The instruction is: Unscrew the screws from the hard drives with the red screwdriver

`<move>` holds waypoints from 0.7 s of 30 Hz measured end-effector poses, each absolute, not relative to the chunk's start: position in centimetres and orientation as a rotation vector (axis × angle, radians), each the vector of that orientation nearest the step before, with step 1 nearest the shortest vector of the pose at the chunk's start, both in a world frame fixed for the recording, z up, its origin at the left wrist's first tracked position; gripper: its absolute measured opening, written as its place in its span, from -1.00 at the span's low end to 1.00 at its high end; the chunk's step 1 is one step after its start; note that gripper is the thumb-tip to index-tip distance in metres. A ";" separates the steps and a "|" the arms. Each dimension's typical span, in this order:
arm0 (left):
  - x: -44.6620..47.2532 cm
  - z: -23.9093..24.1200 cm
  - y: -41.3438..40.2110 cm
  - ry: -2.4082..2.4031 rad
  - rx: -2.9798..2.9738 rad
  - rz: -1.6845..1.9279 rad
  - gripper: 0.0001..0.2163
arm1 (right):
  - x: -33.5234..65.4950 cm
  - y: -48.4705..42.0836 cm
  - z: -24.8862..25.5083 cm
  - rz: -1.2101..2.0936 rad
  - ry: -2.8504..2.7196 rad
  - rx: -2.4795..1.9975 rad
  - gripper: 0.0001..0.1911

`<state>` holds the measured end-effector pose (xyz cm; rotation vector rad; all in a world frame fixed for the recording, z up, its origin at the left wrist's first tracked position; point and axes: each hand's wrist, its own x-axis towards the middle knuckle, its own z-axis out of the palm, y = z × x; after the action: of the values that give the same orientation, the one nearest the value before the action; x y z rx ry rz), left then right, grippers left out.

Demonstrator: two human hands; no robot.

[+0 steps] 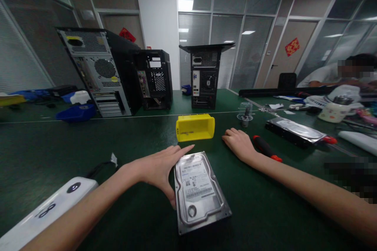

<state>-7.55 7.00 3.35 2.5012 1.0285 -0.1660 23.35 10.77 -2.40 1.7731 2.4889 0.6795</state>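
Observation:
A silver hard drive (199, 192) lies label-up on the green table, close in front of me. My left hand (157, 168) rests against its left edge, fingers stretched out and held together, thumb down along the drive's side. My right hand (239, 143) lies flat on the table to the drive's upper right, fingers curled slightly, holding nothing. A red-and-black screwdriver (266, 148) lies just right of that hand. A yellow plastic bin (194, 127) stands beyond the drive.
Three opened computer towers (97, 70) (154, 79) (204, 76) stand at the back. A second hard drive (296, 130) lies at right, a small clear cup (245, 114) near it. A white device (47, 210) sits near left. Another person (338, 72) sits far right amid clutter.

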 end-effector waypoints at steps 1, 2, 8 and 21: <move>-7.3 3.5 6.7 1.056 2.516 -0.186 0.27 | 23.3 10.7 -2.4 0.669 2.490 1.779 -0.70; -7.1 3.6 6.4 1.083 2.526 -0.205 0.27 | 23.3 10.6 -2.4 0.657 2.490 1.787 -0.70; -6.1 5.1 4.0 1.170 2.503 -0.305 0.33 | 23.5 9.9 -2.3 0.533 2.529 1.852 -0.71; -5.7 5.1 5.4 0.656 2.718 -0.156 0.18 | 25.5 9.9 -2.0 0.035 2.790 1.982 -0.68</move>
<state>-5.71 5.39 5.07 2.7178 0.6557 -0.1564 25.54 9.87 -1.97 1.9820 2.7896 0.0349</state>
